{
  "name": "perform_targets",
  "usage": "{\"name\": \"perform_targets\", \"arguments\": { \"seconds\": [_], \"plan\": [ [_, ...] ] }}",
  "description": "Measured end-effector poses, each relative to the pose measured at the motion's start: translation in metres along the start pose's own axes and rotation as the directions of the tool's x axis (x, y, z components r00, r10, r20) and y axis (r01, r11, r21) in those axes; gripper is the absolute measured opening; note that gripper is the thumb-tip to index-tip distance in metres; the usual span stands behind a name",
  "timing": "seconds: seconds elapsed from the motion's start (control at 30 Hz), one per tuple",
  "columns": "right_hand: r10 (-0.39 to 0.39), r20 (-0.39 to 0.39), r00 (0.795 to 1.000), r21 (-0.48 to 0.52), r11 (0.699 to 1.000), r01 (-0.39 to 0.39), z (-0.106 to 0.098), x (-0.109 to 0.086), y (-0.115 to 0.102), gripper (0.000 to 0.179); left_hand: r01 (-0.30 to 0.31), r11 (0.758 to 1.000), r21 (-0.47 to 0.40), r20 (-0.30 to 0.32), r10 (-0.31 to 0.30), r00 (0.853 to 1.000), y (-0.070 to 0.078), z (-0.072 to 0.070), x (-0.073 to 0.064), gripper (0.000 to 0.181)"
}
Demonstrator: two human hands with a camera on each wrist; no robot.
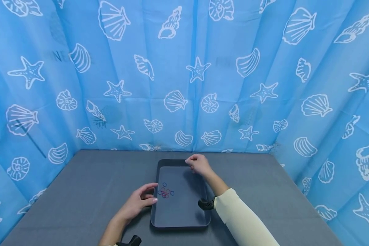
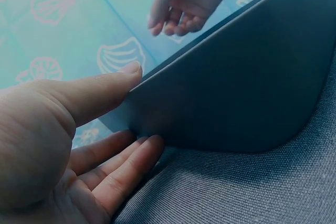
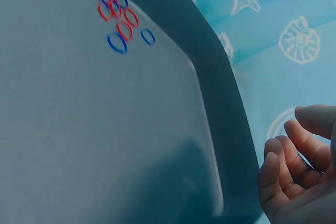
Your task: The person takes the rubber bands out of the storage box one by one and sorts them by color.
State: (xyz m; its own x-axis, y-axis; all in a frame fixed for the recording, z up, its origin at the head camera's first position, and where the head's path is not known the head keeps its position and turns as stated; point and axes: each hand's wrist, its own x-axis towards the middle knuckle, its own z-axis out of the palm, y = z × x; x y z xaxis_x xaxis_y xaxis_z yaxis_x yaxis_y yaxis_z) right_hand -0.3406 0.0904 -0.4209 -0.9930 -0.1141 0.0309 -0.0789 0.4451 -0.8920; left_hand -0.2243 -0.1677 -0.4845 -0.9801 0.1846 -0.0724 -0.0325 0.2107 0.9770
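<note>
A dark grey rectangular tray (image 1: 184, 215) lies on the table, with several small red and blue rings (image 1: 164, 195) grouped near its left wall. My left hand (image 1: 136, 203) grips the tray's left side. In the left wrist view its thumb is at the rim and the fingertips are low against the outer wall (image 2: 226, 93). Over the tray's far right corner is my right hand (image 1: 200, 164), fingers loosely curled. The right wrist view shows nothing between that hand's thumb and fingers (image 3: 302, 169); the rings (image 3: 116, 10) lie apart from it, some overlapping.
Grey cloth covers the table (image 1: 104, 184) around the tray. A blue curtain (image 1: 196, 85) with white shells and starfish hangs behind and at both sides. Dark devices are worn on the left wrist (image 1: 131, 241) and right wrist (image 1: 206, 204).
</note>
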Motion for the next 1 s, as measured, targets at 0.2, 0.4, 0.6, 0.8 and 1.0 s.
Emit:
{"name": "perform_targets", "arguments": {
  "seconds": [0.2, 0.4, 0.6, 0.8, 1.0],
  "plan": [
    [-0.038, 0.065, 0.997, 0.032, 0.999, 0.036, 0.021, -0.005, -0.001, 0.014, 0.005, 1.0, 0.0, -0.005, -0.005, 1.0, 0.002, 0.0, -0.001, 0.053],
    [-0.071, 0.107, 0.992, -0.013, 0.997, 0.073, 0.042, -0.008, 0.001, 0.013, -0.007, 1.0, -0.012, 0.011, 0.008, 1.0, 0.001, -0.002, 0.0, 0.053],
    [-0.113, 0.202, 0.973, -0.031, 0.992, 0.122, 0.058, -0.01, 0.005, 0.009, -0.015, 1.0, -0.008, 0.021, 0.015, 1.0, -0.002, -0.002, 0.002, 0.053],
    [-0.166, 0.337, 0.927, -0.092, 0.974, 0.208, 0.067, -0.01, 0.01, 0.011, -0.018, 1.0, -0.022, 0.039, 0.019, 0.999, -0.003, -0.004, 0.002, 0.055],
    [-0.151, 0.404, 0.902, -0.197, 0.949, 0.247, 0.069, -0.008, 0.01, 0.015, -0.024, 0.999, -0.033, 0.049, 0.026, 0.998, -0.003, -0.005, 0.003, 0.056]
  ]
}}
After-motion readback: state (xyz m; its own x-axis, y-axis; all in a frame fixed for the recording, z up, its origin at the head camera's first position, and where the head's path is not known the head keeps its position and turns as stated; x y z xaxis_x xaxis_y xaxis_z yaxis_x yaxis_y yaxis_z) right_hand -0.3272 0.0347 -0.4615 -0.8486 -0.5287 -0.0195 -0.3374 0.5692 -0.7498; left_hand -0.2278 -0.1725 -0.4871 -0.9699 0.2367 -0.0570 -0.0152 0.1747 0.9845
